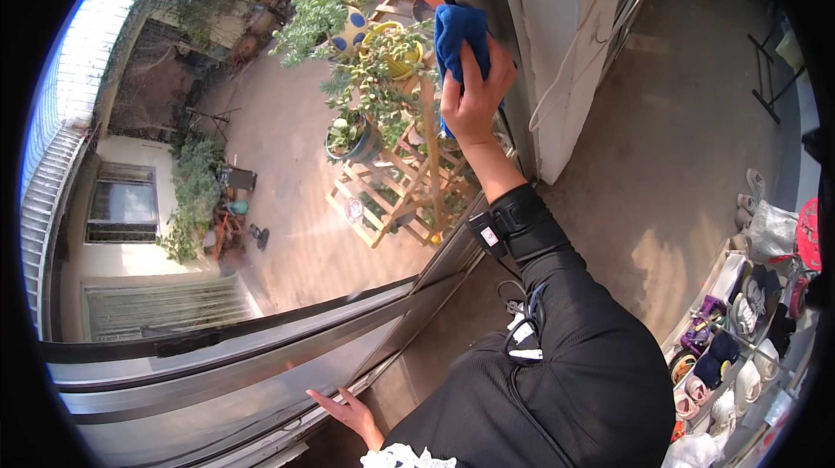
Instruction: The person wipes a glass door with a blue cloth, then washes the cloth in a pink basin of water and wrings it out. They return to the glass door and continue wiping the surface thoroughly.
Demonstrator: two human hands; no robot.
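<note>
My right hand [479, 93] is raised and holds a folded blue cloth [460, 37] against the upper edge of a glass pane, beside its dark metal frame [505, 18]. The wrist bears a black strap with a small device and a cable. Low in the view, my left hand [349, 412] is by the lower panel [261, 396] of the same metal-framed door or window, its fingers spread and holding nothing. Whether its fingertips touch the panel cannot be told. Potted plants on a wooden stand [391, 187] show through the glass.
A wire clothes hanger [561, 80] hangs at the white door frame [554, 5], right of the cloth. A rack with several pairs of shoes [743, 311] stands at the lower right. A plastic bag [770, 230] and a folding metal stand [766, 86] are at the right edge.
</note>
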